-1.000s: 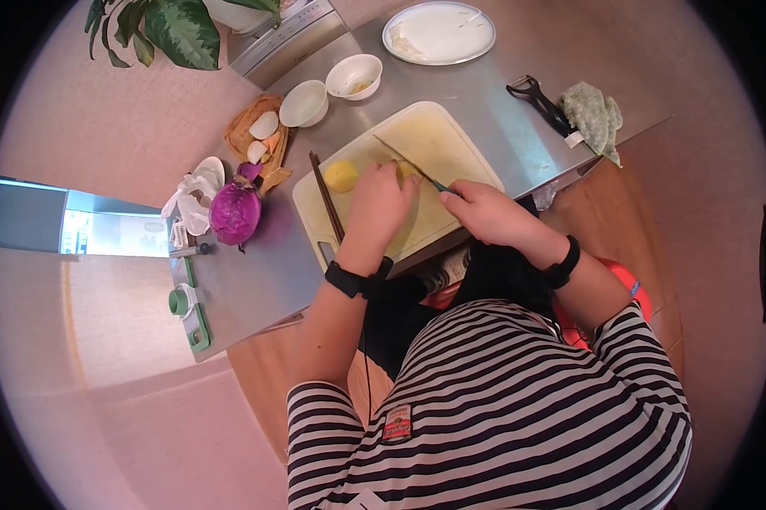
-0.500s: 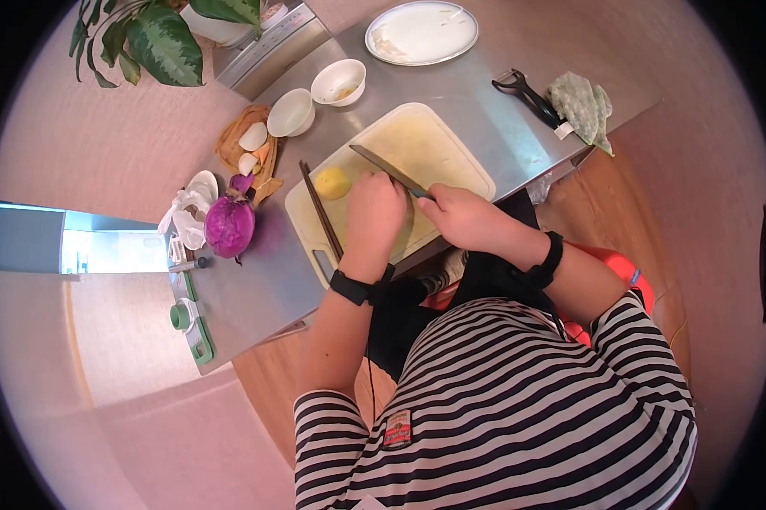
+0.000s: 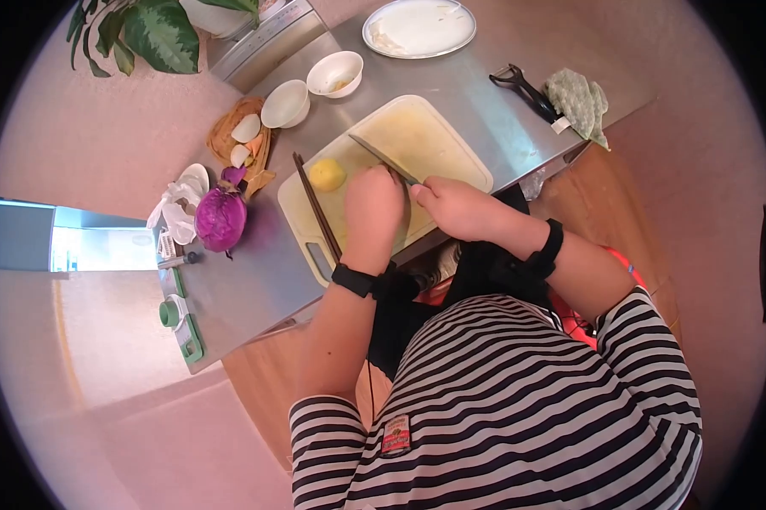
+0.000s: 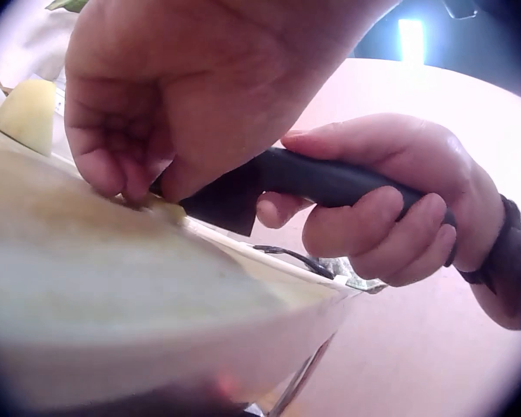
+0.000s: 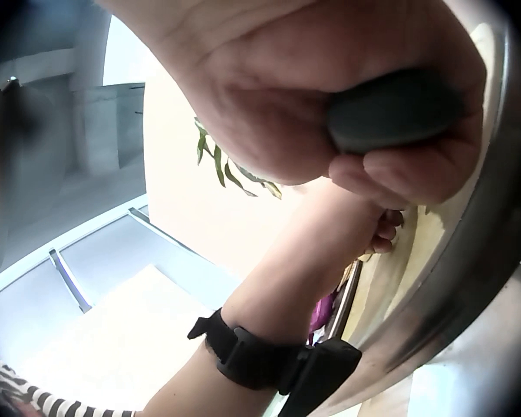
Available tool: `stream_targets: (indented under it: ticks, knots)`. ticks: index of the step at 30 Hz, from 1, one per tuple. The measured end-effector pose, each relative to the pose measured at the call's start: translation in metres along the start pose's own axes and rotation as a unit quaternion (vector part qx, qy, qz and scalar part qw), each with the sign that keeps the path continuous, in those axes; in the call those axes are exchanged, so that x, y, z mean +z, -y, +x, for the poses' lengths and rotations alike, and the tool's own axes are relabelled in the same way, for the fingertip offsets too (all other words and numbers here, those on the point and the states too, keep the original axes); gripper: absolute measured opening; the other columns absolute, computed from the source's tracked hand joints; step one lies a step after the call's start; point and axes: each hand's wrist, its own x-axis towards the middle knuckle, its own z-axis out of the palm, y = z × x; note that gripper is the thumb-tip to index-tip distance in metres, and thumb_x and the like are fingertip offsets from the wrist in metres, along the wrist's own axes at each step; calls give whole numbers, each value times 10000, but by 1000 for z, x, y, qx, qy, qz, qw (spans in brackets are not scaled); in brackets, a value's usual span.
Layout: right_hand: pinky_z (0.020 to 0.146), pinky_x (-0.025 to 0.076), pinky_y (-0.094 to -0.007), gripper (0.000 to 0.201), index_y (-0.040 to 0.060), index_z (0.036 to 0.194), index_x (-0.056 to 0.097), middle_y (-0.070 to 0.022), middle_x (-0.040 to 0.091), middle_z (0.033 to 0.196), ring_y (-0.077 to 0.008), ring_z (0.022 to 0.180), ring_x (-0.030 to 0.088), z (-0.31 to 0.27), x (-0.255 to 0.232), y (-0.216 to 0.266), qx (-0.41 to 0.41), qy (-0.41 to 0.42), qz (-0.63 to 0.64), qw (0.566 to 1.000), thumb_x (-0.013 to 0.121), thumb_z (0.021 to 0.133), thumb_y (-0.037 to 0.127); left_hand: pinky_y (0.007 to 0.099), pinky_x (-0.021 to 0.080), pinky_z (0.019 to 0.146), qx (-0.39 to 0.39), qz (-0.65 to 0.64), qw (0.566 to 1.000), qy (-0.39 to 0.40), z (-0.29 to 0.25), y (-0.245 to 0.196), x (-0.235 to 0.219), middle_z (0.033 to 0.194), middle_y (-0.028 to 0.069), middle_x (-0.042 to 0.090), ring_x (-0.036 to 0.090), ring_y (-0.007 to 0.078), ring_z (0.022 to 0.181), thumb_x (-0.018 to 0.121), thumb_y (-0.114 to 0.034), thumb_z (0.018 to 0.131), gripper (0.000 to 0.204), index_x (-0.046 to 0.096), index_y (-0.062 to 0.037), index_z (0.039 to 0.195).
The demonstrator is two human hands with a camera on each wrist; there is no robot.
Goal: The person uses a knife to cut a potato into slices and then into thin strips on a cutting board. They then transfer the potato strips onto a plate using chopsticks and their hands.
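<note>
Gripping the knife [image 3: 381,155], your right hand [image 3: 461,209] wraps its handle. Your left hand [image 3: 374,204] pinches a yellow piece [image 4: 167,208] on the cutting board [image 3: 451,153], beside the blade slanting away-left; yellow chunk [image 3: 327,174] sits just beyond, left hand nearer.

Grey metal desk [image 3: 251,285] over wood-look floor [image 3: 599,217], pale pinkish wall [image 3: 128,127] beyond it, bright panel [image 3: 102,251] at far left, maybe a window but too washed-out to tell, glowing white light [image 4: 412,42] in left wrist view.

Cutting board [image 3: 451,149] free right of knife [image 3: 376,154]; chopsticks [image 3: 316,206], yellow piece [image 3: 327,174] block left of left hand [image 3: 374,204].
</note>
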Motion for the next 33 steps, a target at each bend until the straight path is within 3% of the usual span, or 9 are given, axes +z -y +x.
stream_targets:
  ticks: [2, 4, 10, 16, 23, 26, 29, 31, 33]
  knots:
    - [855, 470, -480, 507, -89, 1000, 596, -300, 644, 929, -460, 938, 621, -2, 2, 0, 59, 37, 20, 997, 384, 1040, 369, 513, 501, 695, 4, -8, 1000, -9, -3, -2, -2, 772, 253, 639, 626, 433, 754, 579, -121, 856, 205, 654, 36, 747]
    - [860, 471, -480, 501, -88, 1002, 597, -303, 644, 934, -462, 945, 620, 2, 12, -9, -43, -53, -53, 996, 384, 1041, 364, 509, 505, 691, 23, 11, 999, 23, -1, -2, -6, 766, 245, 642, 628, 432, 748, 580, -113, 839, 199, 658, 35, 730]
    - [863, 469, -485, 497, -86, 986, 594, -309, 640, 942, -468, 946, 613, 0, 15, -12, -35, -68, -89, 993, 380, 1042, 359, 475, 530, 663, 35, 89, 994, 50, -1, -5, -7, 764, 226, 658, 660, 387, 736, 602, -107, 792, 148, 680, 0, 725]
    - [851, 480, -508, 498, -112, 953, 609, -335, 640, 899, -492, 912, 620, -4, 13, -9, -50, -77, -84, 992, 382, 1036, 323, 446, 561, 682, 8, 75, 996, 39, -5, -7, -5, 839, 191, 696, 693, 361, 782, 583, -95, 809, 134, 689, -14, 795]
    - [844, 479, -509, 491, -110, 944, 605, -334, 639, 879, -497, 902, 617, -13, 14, -9, -49, -85, -74, 992, 388, 1033, 321, 454, 546, 633, 3, 67, 998, 22, -5, -7, -3, 780, 192, 682, 684, 364, 721, 584, -102, 797, 136, 684, -24, 747]
    - [827, 483, -503, 495, -109, 945, 594, -316, 642, 855, -482, 853, 629, -12, 12, -9, -57, -81, -69, 993, 371, 1038, 323, 455, 544, 624, 20, 70, 997, 19, -4, -5, -1, 756, 193, 680, 682, 365, 707, 576, -100, 801, 147, 682, -24, 731]
    - [801, 483, -466, 495, -69, 986, 576, -271, 627, 875, -424, 848, 629, -4, 9, -9, 4, -33, -41, 999, 352, 1049, 368, 454, 543, 620, 26, 67, 997, 20, -4, -4, -1, 734, 196, 675, 681, 366, 700, 574, -109, 806, 162, 682, -22, 722]
    - [585, 521, -439, 513, -94, 922, 577, -228, 622, 684, -351, 527, 621, 5, 12, -12, -27, -42, -32, 998, 326, 1049, 335, 460, 542, 625, 14, 68, 997, 33, -3, -5, -3, 738, 200, 675, 679, 371, 704, 574, -130, 820, 181, 679, -17, 725]
    - [540, 513, -426, 510, -93, 920, 577, -215, 616, 658, -331, 482, 604, 5, 7, -2, 1, -24, -10, 1000, 328, 1049, 333, 466, 541, 628, 11, 68, 997, 39, -2, -5, -5, 745, 202, 678, 677, 374, 706, 577, -140, 827, 190, 681, -15, 728]
